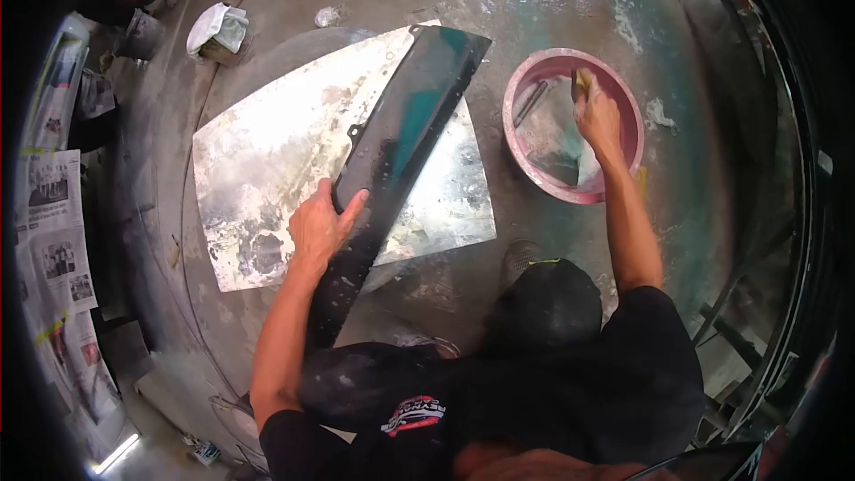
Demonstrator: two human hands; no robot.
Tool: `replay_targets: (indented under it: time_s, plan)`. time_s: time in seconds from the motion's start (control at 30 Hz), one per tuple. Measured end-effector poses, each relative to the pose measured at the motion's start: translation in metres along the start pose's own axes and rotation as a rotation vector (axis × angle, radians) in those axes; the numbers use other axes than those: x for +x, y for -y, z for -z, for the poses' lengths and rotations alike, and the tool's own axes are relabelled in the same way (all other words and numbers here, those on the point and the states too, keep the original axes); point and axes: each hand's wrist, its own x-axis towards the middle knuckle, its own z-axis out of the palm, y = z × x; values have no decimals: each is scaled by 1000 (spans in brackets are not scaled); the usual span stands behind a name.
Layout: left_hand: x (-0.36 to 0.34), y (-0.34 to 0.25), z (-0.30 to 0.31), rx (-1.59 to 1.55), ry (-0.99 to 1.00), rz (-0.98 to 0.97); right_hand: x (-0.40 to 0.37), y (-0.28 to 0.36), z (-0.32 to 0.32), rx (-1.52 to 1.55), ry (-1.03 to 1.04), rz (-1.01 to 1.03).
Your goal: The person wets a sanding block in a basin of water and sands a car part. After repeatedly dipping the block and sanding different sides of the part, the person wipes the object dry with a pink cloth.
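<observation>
A long dark car body panel (405,138), wet with droplets and showing a teal patch, slants across the white spotted board below it. My left hand (322,224) grips the panel's left edge, thumb laid across the top face and the fingers at the edge. My right hand (598,116) is closed inside the pink basin (634,160), around a small yellowish-and-dark pad (579,85) partly hidden by the fingers. The basin holds cloudy water and a thin grey bar (531,103) leaning along its left side.
The board (267,134) rests beneath the panel. A container with white plastic on top (218,31) stands at upper left. Newspaper sheets (58,232) hang along the left. The floor (552,0) is wet. My knees are close below the panel and basin.
</observation>
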Motion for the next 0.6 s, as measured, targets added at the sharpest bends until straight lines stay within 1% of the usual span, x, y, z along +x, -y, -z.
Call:
replay_targets:
  time_s: [0.03, 0.1, 0.13, 0.17, 0.2, 0.23, 0.27, 0.3, 0.33, 0.37, 0.4, 0.47, 0.5, 0.53, 0.57, 0.6]
  plan:
    - [-1, 2, -8, -6, 3, -1, -1, 13, 8, 99, -47, -32]
    - [1, 12, -30, 71, -166, -107, 2, 37, -7, 186, -151, 179]
    - [1, 16, -41, 110, -252, -153, 2, 60, -19, 260, -264, 339]
    - [1, 19, -49, 23, -100, -109, 5, 85, -32, 335, -374, 507]
    - [-2, 13, -50, 18, -106, -99, 11, 109, -45, 239, -374, 586]
    - [-7, -1, -49, 2, -66, -112, 20, 127, -57, 142, -373, 664]
    - [-12, -14, -48, -15, -22, -128, 32, 134, -69, 140, -368, 672]
    - [-16, -22, -46, 7, 29, -126, 46, 136, -83, -3, -376, 662]
    - [-17, -20, -49, -5, 33, -124, 54, 138, -95, -150, -381, 650]
    - [-17, -19, -53, -9, 9, -123, 59, 137, -107, -35, -344, 570]
    - [-15, -18, -57, -12, -14, -122, 50, 144, -108, -49, -338, 575]
    - [-17, -19, -60, -20, -17, -133, -1, 161, -104, 38, -44, 701]
    - [-14, -18, -59, -6, -32, -153, -45, 168, -117, 119, -31, 822]
    - [-10, -17, -58, -10, -35, -168, -73, 170, -129, 201, -23, 944]
    - [-10, -16, -58, -40, -21, -153, -64, 165, -129, 193, -23, 932]
    - [-13, -15, -58, -66, 6, -142, -52, 156, -127, 146, -118, 1020]
